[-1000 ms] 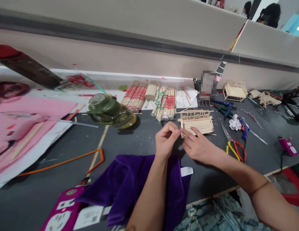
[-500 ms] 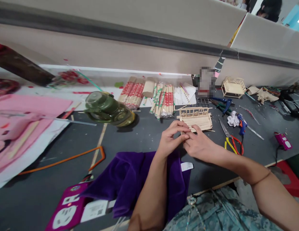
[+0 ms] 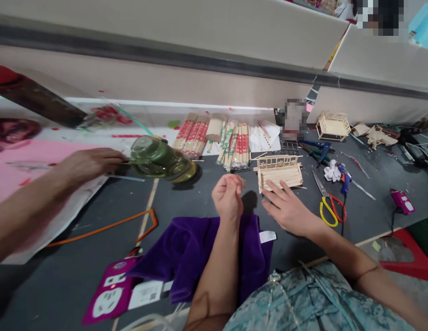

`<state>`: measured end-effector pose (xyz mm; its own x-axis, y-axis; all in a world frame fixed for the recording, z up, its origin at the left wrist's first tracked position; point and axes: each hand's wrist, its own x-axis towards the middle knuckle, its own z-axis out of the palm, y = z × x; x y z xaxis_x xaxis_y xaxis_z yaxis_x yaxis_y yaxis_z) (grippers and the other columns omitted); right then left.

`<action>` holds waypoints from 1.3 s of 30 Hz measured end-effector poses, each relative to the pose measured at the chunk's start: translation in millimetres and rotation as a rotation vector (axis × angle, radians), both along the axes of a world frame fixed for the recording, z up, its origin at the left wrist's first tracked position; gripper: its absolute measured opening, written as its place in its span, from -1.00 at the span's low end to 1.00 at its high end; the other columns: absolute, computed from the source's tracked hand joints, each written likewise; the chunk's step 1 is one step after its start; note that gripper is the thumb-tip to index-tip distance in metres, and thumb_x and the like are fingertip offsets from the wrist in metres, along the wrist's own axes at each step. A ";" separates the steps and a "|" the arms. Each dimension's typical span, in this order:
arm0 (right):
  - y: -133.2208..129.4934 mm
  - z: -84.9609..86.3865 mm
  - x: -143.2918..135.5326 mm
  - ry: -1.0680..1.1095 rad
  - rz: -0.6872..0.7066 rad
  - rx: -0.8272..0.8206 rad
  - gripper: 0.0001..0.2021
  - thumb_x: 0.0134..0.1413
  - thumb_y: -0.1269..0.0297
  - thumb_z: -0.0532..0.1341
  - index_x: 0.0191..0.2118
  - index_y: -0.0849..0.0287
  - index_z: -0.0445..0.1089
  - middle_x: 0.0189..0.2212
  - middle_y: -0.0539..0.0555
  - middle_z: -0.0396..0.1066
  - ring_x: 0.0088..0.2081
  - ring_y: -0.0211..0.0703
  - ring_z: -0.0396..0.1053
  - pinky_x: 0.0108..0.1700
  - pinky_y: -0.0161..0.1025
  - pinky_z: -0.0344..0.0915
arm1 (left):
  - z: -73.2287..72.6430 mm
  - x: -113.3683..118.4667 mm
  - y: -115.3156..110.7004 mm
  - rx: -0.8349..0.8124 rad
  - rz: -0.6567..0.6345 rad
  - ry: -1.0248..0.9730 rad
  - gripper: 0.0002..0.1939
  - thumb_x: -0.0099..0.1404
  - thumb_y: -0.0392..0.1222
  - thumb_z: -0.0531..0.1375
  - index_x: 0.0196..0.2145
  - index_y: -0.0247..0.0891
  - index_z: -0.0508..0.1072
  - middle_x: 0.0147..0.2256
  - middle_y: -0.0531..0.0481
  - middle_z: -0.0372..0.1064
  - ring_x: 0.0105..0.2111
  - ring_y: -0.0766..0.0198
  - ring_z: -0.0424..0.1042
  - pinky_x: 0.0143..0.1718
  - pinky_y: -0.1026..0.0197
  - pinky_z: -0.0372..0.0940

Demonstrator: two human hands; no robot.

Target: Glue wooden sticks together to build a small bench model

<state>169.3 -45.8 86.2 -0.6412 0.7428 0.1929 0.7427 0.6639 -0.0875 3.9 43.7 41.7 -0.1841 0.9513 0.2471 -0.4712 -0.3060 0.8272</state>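
Note:
My left hand point(image 3: 229, 195) is raised above the dark table, its fingers curled closed; whether anything is inside them is hidden. To its right, my right hand point(image 3: 289, 211) has its fingers spread, with the fingertips at the front edge of a small model bench made of wooden sticks point(image 3: 281, 174). Whether they touch it I cannot tell. A purple towel point(image 3: 193, 253) lies under my left forearm. Scissors with red and yellow handles point(image 3: 329, 202) rest to the right of my right hand.
Another person's hand point(image 3: 93, 163) reaches in from the left near a green lantern point(image 3: 162, 161). Packs of chopsticks point(image 3: 234, 145) lie at the back. A blue glue gun point(image 3: 345, 180), a second stick model point(image 3: 333, 126) and an orange saw frame point(image 3: 106, 227) are around.
My hands have come apart: the left moved left and closed, the right spread its fingers by the bench. Another person's arm has entered from the left.

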 end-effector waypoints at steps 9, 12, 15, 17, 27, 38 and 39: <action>2.8 -16.3 15.8 0.092 -0.055 -0.069 -0.71 0.27 0.47 0.22 0.06 0.23 0.51 0.31 0.33 0.31 0.53 0.25 -0.22 0.45 0.40 -0.08 | -5.7 0.2 -7.2 0.043 -0.122 0.441 -0.70 0.22 0.06 0.39 -0.45 -0.22 0.53 -0.44 -0.02 0.46 -0.39 0.24 0.41 -0.31 0.18 0.30; 5.3 -17.6 16.8 0.130 -0.040 -0.099 -0.75 0.29 0.44 0.21 0.03 0.19 0.53 0.19 0.27 0.45 0.49 0.20 -0.05 0.45 0.34 -0.01 | -3.3 0.4 -6.3 0.129 -0.107 0.551 -0.78 0.22 -0.01 0.39 -0.39 -0.20 0.58 -0.38 -0.02 0.48 -0.34 0.22 0.42 -0.26 0.16 0.31; 7.3 -18.9 16.6 0.185 -0.048 -0.102 -0.78 0.33 0.40 0.20 0.00 0.18 0.54 0.12 0.24 0.50 0.47 0.18 0.02 0.44 0.30 0.03 | 0.0 3.4 -7.2 0.168 -0.113 0.629 -0.80 0.27 -0.02 0.37 -0.41 -0.18 0.58 -0.41 -0.01 0.48 -0.34 0.20 0.41 -0.25 0.15 0.29; 8.3 -20.0 16.3 0.216 -0.040 -0.090 -0.79 0.34 0.38 0.19 -0.02 0.18 0.54 0.09 0.23 0.52 0.47 0.17 0.01 0.44 0.30 0.02 | 1.9 6.2 -9.0 0.179 -0.117 0.646 -0.78 0.30 -0.02 0.34 -0.42 -0.18 0.57 -0.43 -0.01 0.48 -0.35 0.20 0.39 -0.25 0.14 0.27; 16.9 -15.2 16.0 0.129 -0.035 0.000 -0.74 0.32 0.45 0.16 0.02 0.26 0.52 0.17 0.35 0.44 0.52 0.23 -0.18 0.47 0.40 -0.14 | 34.2 16.5 -2.1 0.154 -0.435 0.859 -0.77 0.29 -0.06 0.31 -0.48 -0.19 0.51 -0.42 0.00 0.46 -0.34 0.17 0.37 -0.22 0.13 0.23; 18.3 -10.5 20.8 0.704 -0.158 -0.039 -0.77 0.35 0.36 0.17 0.00 0.10 0.53 0.04 0.22 0.56 0.18 0.03 0.46 0.21 0.05 0.42 | 45.4 7.3 30.4 -0.039 -0.015 0.196 -0.34 0.36 0.24 0.23 -0.70 -0.19 0.11 -0.70 0.16 -0.08 -0.67 0.38 -0.06 -0.59 0.21 -0.09; 18.7 -10.6 20.7 0.881 -0.226 -0.120 -0.81 0.36 0.29 0.18 -0.06 0.08 0.54 -0.06 0.19 0.59 0.01 -0.03 0.55 0.04 -0.05 0.52 | 42.9 6.1 29.7 -0.033 -0.007 0.181 -0.31 0.35 0.26 0.24 -0.72 -0.19 0.09 -0.72 0.16 -0.10 -0.68 0.39 -0.06 -0.60 0.21 -0.10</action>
<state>190.0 -27.1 75.7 -0.1356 0.8791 0.4570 0.4855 0.4610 -0.7428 10.0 73.4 84.6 -0.1332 0.9604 0.2446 -0.3154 -0.2751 0.9082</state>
